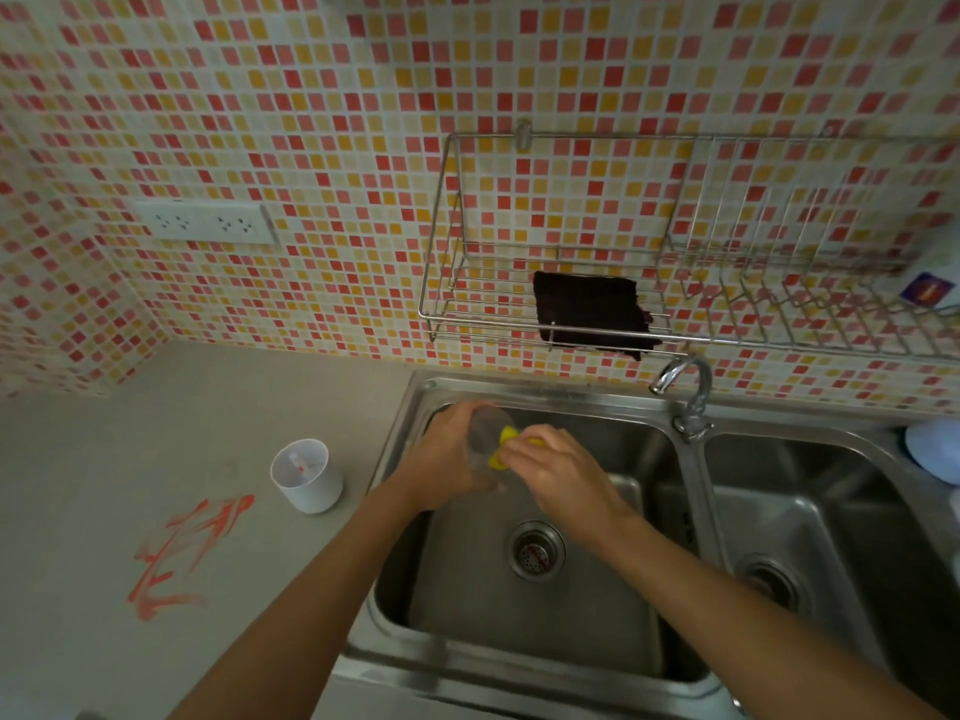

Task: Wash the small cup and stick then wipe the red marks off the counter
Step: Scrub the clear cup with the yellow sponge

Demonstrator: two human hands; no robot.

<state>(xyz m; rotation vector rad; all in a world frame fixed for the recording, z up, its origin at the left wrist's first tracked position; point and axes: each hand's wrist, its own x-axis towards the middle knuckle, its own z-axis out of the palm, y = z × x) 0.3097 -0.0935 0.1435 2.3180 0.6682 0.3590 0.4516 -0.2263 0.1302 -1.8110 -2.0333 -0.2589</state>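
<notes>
Both hands work over the left basin of the sink, so drips go to the drain, not onto the surface.

Left hand wraps a small clear cup, fingers curled round its body, tilted with the mouth toward the other hand, probably to let the sponge reach inside. Right hand pinches a yellow sponge and presses it against the cup. Cup looks see-through plastic, blurred; can't tell if residue remains.

Tap sits behind the sink at the divider; no water stream visible.

White cup stands on the surface just left of the sink, upright, with a thin stick-like item with a red tip inside. Likely parked there until its turn to be washed.

Red marks are smeared on the surface further left of the sink, in front of the white cup, still unwiped.

Dark cloth hangs on the wire rack on the wall above the sink, a likely tool for the wipe.
</notes>
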